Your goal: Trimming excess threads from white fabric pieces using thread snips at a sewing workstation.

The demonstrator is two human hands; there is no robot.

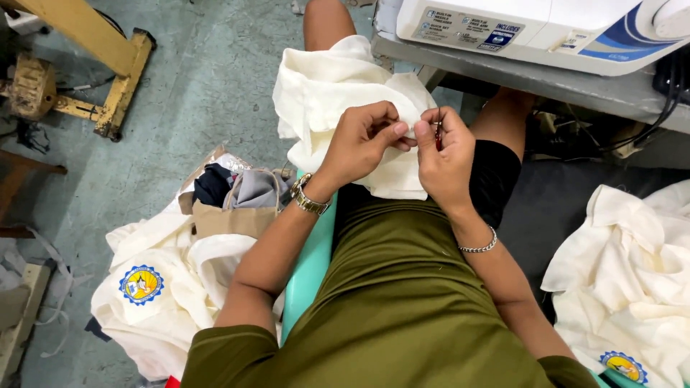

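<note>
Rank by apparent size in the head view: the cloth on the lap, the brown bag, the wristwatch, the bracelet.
1. cloth
2. brown bag
3. wristwatch and bracelet look alike; unranked.

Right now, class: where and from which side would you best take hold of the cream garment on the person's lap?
Probably the loose bunched folds at the cream garment's far left, coming from the left. The left hand and right hand already pinch its near edge, crowding that side.
</note>
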